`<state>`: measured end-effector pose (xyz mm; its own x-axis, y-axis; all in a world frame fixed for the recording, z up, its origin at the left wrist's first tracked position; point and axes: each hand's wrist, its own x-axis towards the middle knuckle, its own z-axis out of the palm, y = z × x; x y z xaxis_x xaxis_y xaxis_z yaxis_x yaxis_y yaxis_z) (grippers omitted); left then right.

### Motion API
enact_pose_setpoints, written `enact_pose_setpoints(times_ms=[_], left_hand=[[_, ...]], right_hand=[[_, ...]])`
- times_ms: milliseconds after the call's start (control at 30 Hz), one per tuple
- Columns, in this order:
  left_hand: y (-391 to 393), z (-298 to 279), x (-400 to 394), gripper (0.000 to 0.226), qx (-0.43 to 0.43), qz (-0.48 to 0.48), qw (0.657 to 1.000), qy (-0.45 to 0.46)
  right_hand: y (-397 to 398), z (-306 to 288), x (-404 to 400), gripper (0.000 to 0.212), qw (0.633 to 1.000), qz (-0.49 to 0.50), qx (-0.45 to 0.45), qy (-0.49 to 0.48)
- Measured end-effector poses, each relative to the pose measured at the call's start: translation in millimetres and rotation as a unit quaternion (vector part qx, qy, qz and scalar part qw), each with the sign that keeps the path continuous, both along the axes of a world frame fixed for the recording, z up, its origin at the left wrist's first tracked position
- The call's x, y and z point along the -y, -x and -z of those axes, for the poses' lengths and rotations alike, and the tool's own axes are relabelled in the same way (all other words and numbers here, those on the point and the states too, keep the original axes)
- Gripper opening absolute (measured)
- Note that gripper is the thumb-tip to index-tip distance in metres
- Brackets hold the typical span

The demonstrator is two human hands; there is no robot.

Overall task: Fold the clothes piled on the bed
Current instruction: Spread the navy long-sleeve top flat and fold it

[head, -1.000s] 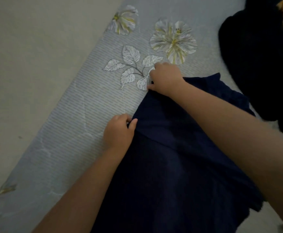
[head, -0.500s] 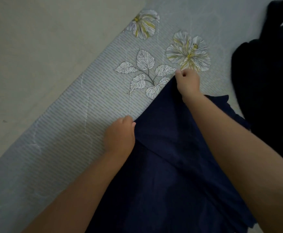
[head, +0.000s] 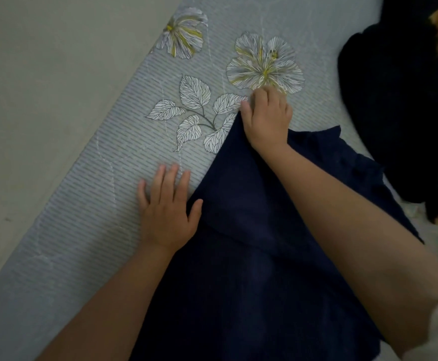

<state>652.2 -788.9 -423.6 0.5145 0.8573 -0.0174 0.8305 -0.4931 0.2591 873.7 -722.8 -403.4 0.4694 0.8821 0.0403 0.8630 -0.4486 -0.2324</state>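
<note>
The left hand (head: pixel 167 213) lies flat on the bed (head: pixel 90 204), fingers (head: pixel 160 178) straight and spread, thumb touching the edge of the navy cloth (head: pixel 251 256) just beside it. The right hand (head: pixel 267 118), fingers curled, pinches the cloth's far corner, arm stretched across it. Beyond its knuckles, well apart, sits a dark pile (head: pixel 400 100).

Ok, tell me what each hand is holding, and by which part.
The right hand grips the navy garment at its far corner, fingers curled round the edge. The left hand holds nothing; it lies flat beside the garment's left edge.
</note>
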Motion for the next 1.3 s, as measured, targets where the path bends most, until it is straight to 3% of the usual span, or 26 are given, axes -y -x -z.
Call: enact_pose_setpoints(times_ms=[133,333,500,700,767,1000,1133,1300], left_hand=[[-2.6,-1.7,-1.2,0.058,-0.029,0.001,0.999,0.031],[-7.0,-12.4,1.0,0.071,-0.058,-0.021,0.994,0.095],[0.9,-30.0,26.4,0.061,-0.084,-0.050,0.990,0.102],[84.7,-49.2,139.9,0.057,-0.112,-0.015,0.986,0.126],[111.8,-57.1,171.4,0.053,-0.104,-0.057,0.986,0.115],[168.4,-83.4,228.1,0.064,-0.126,-0.138,0.961,0.206],[190.4,-89.0,243.9,0.063,-0.137,-0.107,0.957,0.234],[213.1,-92.4,253.7,0.059,-0.091,-0.072,0.956,0.268]], right_hand=[[-10.4,-5.3,53.0,0.054,1.000,-0.029,-0.005,-0.005],[17.3,-0.4,219.1,0.044,0.998,-0.050,0.048,0.002],[52.5,-1.7,346.8,0.047,0.993,0.098,0.011,0.065],[103.0,-13.9,465.7,0.061,0.958,0.234,-0.099,0.136],[119.5,-19.0,494.7,0.064,0.944,0.279,-0.117,0.134],[182.0,-33.6,566.0,0.062,0.928,0.329,-0.151,0.090],[215.2,-40.1,583.4,0.048,0.922,0.350,-0.159,0.049],[256.6,-45.7,593.3,0.060,0.875,0.398,-0.270,0.049]])
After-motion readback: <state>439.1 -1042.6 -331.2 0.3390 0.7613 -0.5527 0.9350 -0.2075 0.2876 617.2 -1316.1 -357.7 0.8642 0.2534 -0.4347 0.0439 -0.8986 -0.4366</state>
